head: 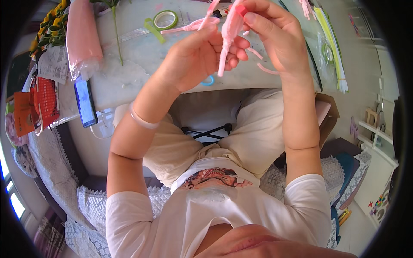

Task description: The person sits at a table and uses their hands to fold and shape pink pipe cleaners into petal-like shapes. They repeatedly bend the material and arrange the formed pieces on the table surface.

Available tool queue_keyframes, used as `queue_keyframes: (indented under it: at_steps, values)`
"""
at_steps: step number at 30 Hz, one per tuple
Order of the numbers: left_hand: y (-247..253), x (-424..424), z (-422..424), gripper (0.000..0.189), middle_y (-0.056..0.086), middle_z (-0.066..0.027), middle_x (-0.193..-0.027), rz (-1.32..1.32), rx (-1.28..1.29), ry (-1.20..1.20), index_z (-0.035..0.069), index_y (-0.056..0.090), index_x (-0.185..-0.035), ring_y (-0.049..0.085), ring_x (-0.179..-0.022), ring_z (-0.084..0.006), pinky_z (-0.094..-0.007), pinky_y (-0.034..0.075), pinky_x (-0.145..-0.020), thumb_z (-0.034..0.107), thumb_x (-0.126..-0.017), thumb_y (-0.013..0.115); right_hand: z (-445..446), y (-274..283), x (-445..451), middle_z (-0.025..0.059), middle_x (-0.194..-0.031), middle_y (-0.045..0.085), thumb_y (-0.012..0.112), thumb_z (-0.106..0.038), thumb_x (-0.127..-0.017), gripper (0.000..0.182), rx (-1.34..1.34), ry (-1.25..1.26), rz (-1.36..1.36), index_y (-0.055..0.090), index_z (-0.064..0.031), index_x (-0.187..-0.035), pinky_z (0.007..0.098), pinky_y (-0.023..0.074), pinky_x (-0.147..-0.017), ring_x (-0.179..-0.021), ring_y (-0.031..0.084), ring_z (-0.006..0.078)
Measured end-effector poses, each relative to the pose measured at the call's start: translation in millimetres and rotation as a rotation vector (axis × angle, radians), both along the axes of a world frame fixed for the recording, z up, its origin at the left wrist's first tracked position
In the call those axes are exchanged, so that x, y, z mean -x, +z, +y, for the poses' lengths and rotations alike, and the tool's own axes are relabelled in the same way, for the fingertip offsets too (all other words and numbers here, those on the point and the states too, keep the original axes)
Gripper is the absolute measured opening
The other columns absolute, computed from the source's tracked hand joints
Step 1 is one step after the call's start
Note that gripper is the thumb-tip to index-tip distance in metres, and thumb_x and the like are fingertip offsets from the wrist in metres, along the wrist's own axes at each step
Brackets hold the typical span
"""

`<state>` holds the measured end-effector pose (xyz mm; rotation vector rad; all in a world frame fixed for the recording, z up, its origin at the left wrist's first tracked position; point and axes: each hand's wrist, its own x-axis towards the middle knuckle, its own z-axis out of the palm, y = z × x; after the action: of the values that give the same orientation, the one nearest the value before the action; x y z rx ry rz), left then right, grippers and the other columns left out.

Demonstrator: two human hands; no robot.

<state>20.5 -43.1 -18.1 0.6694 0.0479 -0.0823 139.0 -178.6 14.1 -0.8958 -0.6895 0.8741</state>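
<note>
My left hand (201,54) is raised over the table's near edge, its fingers curled around a pink chenille-stem piece (233,24). The piece is looped at the top, with a wrapped neck and a tail hanging in front of the fingers. My right hand (279,35) pinches a small red piece (241,10) between thumb and forefinger, against the pink loop. Beyond my left thumb, another looped pink chenille piece (193,25) lies on the table. Loose pink stem ends (267,68) show beside my right wrist. Blue scissors handle (208,80) peeks out below my left hand.
A roll of green tape (165,20) lies on the table (135,77). At left are a pink wrapping roll (83,35), a phone (85,101) over the edge, a red basket (46,100) and yellow artificial flowers (53,24). Green and white chenille stems (332,48) lie at right.
</note>
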Motion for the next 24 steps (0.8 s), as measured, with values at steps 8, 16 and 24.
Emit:
queue_keyframes:
  at_steps: [8,16,24]
  values:
    - [-6.4,5.0,3.2,0.020,0.060,-0.0013,-0.082,0.009,-0.680,0.303,0.000,0.062,-0.096,0.051,-0.071,-0.0059,-0.0212,0.040,-0.064,0.019,-0.090,0.058,-3.7,-21.5,-12.5,0.0112,-0.097,0.065,0.062,0.000,-0.082,0.019,-0.105,-0.025,0.096,0.061,0.0017,-0.101,0.0287,0.0487,-0.084,-0.090,0.062,0.0175]
    - [-10.5,5.3,1.8,0.016,0.060,-0.0008,-0.078,-0.134,-0.906,0.416,-0.003,0.063,-0.091,0.052,-0.066,-0.0055,-0.0204,0.041,-0.059,0.012,-0.084,0.066,-0.4,-17.4,-10.1,0.0144,-0.101,0.065,0.058,-0.005,-0.086,0.019,0.111,-0.064,0.197,0.061,0.0020,-0.103,0.0320,0.0527,-0.082,-0.089,0.065,0.0213]
    - [-6.2,6.6,6.1,0.014,0.063,-0.0014,-0.080,-0.102,-1.001,0.337,-0.001,0.063,-0.095,0.051,-0.068,-0.0042,-0.0180,0.037,-0.055,0.010,-0.087,0.062,-1.8,-22.3,-13.0,0.0161,-0.104,0.064,0.056,-0.008,-0.087,0.021,0.116,-0.077,0.310,0.061,0.0013,-0.105,0.0337,0.0533,-0.083,-0.091,0.065,0.0234]
